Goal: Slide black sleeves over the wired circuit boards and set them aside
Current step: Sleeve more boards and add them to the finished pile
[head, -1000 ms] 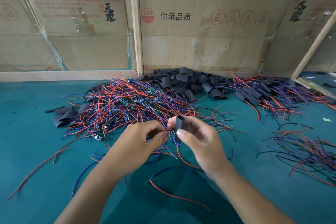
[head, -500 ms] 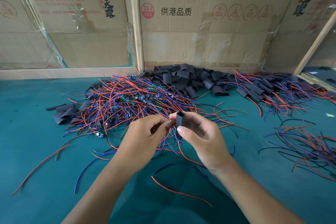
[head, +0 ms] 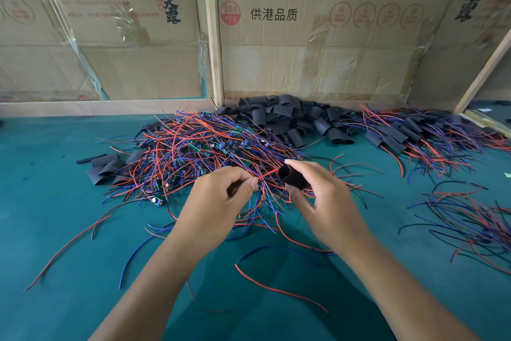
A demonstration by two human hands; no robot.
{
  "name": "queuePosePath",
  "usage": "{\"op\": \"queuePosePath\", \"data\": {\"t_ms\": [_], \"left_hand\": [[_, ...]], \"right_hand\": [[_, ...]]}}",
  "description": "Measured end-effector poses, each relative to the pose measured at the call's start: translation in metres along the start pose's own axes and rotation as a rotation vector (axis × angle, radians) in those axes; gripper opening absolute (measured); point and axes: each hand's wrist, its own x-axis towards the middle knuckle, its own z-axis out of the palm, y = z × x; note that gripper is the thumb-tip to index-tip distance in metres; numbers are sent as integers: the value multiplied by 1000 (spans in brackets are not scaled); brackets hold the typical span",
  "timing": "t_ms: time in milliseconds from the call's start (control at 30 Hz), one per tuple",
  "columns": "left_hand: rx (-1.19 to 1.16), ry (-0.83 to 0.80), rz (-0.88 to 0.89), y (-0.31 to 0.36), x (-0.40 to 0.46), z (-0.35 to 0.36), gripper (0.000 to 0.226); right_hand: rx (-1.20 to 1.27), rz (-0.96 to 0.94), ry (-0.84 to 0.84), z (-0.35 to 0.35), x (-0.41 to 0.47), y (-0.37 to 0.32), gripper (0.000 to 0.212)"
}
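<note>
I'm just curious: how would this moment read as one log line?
left hand pinches red wire | right hand holds black sleeve | threading not started

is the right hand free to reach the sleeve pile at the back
Probably not yet: the right hand already holds a sleeve. The path to the sleeve pile looks open, over loose wires.

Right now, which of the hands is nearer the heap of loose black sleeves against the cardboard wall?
Right. The right hand, holding one black sleeve, sits almost straight below the heap of sleeves; the left hand, pinching wires, is lower left of it.
</note>
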Motion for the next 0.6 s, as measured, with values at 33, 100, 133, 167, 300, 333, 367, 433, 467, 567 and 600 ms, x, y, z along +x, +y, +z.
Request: {"op": "queuePosePath", "data": {"t_ms": [33,100,133,167,300,333,367,433,467,567,600], "left_hand": [[8,-12,5,0,0,0,24],[13,-29,13,0,0,1,25],[9,-36,12,-1,0,1,25],[5,-43,7,-1,0,1,25],[3,-53,-14,-2,0,1,24],[4,-53,-18,-2,0,1,24],[7,-51,-20,-3,1,1,24],[6,-48,-29,-3,1,1,24],[-4,-47,-36,-3,1,1,24],[-15,-43,-43,-4,2,3,24],[-15,-46,-44,-5,1,4,24]], "right_hand": [[-11,-10,1,0,0,0,42],[-36,-34,-4,-1,1,0,43],[-48,-53,-13,-1,1,0,43],[-58,-74,-25,-2,1,0,43],[-57,-140,-61,-3,1,-2,40],[-54,-152,-63,-3,1,-2,39],[-51,-160,-61,-3,1,-2,39],[-45,-162,-49,-3,1,-2,40],[-46,-161,-44,-3,1,-1,41],[-55,-183,-41,-3,1,0,40],[-54,-195,-46,-2,1,0,39]]}}
